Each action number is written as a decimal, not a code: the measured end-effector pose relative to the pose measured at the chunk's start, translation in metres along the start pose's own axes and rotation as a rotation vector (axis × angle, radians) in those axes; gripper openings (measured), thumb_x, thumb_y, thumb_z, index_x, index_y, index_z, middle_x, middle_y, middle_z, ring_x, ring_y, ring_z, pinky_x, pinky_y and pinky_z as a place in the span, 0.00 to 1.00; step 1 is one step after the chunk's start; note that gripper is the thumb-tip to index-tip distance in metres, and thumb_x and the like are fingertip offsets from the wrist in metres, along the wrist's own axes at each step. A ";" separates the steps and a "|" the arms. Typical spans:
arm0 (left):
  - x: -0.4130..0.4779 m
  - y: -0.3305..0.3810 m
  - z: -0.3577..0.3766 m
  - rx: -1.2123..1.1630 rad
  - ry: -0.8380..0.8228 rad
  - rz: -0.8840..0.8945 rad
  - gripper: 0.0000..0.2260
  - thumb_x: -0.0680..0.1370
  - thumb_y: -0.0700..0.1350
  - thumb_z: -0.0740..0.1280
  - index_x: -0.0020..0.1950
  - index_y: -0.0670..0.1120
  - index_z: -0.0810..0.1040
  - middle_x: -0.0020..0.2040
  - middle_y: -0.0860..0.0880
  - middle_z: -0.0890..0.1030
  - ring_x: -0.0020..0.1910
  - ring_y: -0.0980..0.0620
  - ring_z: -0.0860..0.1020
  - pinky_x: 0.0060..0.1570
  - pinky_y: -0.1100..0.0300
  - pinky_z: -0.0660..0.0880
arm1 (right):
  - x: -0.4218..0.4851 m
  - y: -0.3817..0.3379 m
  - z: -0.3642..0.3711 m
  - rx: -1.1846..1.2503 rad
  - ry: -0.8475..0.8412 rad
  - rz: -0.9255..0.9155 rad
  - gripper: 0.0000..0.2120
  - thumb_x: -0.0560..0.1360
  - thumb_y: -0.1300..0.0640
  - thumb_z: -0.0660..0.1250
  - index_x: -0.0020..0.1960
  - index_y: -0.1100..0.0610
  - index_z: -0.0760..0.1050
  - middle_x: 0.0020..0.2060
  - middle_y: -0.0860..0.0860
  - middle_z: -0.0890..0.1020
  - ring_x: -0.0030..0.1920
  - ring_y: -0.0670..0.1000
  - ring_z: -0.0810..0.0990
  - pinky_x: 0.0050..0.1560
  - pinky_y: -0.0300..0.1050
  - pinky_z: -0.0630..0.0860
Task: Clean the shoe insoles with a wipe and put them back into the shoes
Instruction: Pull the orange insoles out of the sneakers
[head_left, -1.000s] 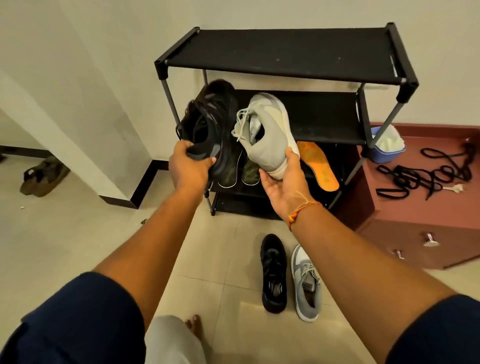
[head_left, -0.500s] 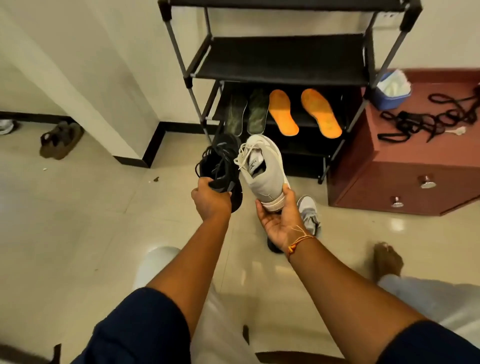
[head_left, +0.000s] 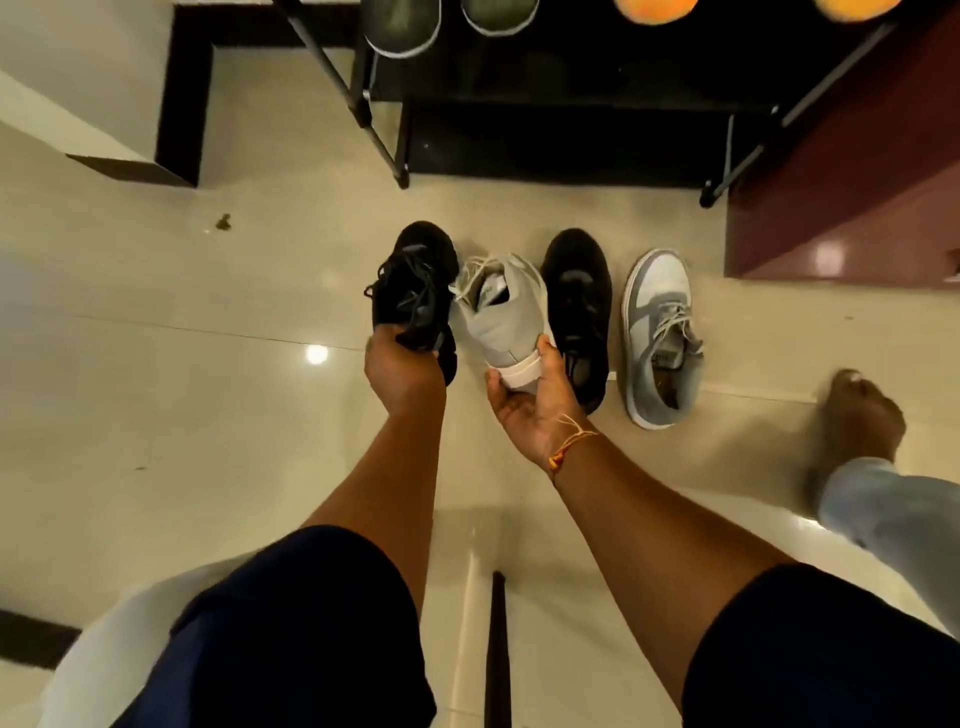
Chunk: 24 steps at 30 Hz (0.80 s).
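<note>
My left hand (head_left: 400, 371) grips a black shoe (head_left: 413, 283) by its heel, low over the tiled floor. My right hand (head_left: 535, 402) holds a grey shoe (head_left: 501, 312) by its white heel, right beside the black one. A second black shoe (head_left: 579, 306) and a second grey shoe (head_left: 660, 332) stand on the floor just to the right. On the rack's low shelf at the top edge lie two dark green insoles (head_left: 400, 26) and two orange insoles (head_left: 654, 8), only their ends showing. No wipe is in view.
The black shoe rack (head_left: 379, 130) stands on thin legs ahead. A dark red cabinet (head_left: 841, 182) stands at the right. My bare right foot (head_left: 857, 415) is planted at the right, my knee at lower left. A white wall corner with black skirting (head_left: 176, 104) is at upper left.
Both hands have come down from the rack's height to just above the floor with their shoes, beside the pair on the floor. The view has tilted downward.
</note>
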<state>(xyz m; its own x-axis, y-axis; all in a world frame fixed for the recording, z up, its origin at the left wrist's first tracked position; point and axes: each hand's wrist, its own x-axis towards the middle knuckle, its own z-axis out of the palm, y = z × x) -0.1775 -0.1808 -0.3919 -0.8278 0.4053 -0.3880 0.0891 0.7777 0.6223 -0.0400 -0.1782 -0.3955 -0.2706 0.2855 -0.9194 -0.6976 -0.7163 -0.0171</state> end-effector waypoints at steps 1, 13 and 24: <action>0.008 -0.005 0.008 0.011 0.007 0.014 0.09 0.76 0.34 0.67 0.50 0.47 0.75 0.47 0.51 0.79 0.47 0.53 0.76 0.43 0.72 0.70 | 0.011 0.000 0.000 0.003 -0.002 0.016 0.23 0.73 0.43 0.73 0.58 0.59 0.78 0.46 0.58 0.83 0.43 0.53 0.82 0.51 0.45 0.81; 0.047 -0.069 0.051 0.329 -0.109 -0.043 0.10 0.75 0.32 0.66 0.54 0.40 0.79 0.49 0.47 0.78 0.48 0.49 0.75 0.47 0.61 0.71 | 0.089 0.001 -0.036 -0.093 0.151 0.090 0.24 0.80 0.46 0.65 0.68 0.61 0.69 0.62 0.64 0.76 0.57 0.60 0.81 0.59 0.54 0.79; 0.016 -0.019 0.034 0.337 -0.230 0.047 0.09 0.78 0.38 0.68 0.58 0.40 0.82 0.58 0.41 0.81 0.57 0.41 0.80 0.59 0.51 0.79 | 0.037 -0.015 -0.011 -0.640 0.242 0.018 0.16 0.79 0.45 0.66 0.58 0.55 0.73 0.50 0.55 0.78 0.46 0.52 0.80 0.52 0.49 0.81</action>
<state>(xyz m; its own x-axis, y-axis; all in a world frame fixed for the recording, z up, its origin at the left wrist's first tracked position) -0.1731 -0.1730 -0.4332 -0.6763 0.5110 -0.5305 0.3314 0.8543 0.4004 -0.0322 -0.1639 -0.4331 -0.0708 0.1733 -0.9823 -0.1449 -0.9761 -0.1618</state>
